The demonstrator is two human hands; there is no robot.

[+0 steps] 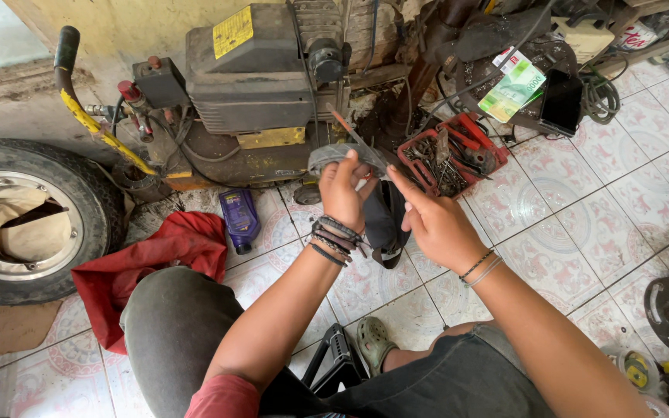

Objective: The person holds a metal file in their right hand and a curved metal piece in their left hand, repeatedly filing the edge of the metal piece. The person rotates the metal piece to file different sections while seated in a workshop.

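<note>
- Head view is showing us seated low over a tiled floor, looking down at both our hands.
- We are gripping a grey, dusty strip of rubber with our left hand; the fingers are curling shut around it, and their tips are hiding behind the strip.
- A black rubber piece is hanging down between our hands; how it is joining the grey strip is hidden by the left hand.
- Our right hand is holding flat beside the black piece, fingers stretched out and gripping nothing; whether the palm is touching it, we cannot tell.
- A grimy compressor is standing just behind, its top cut off by the frame.
- A red tray of tools is lying to the right, its contents too tangled to make out.
- A tyre is sitting at left, partly cut off, beside a red cloth.
</note>
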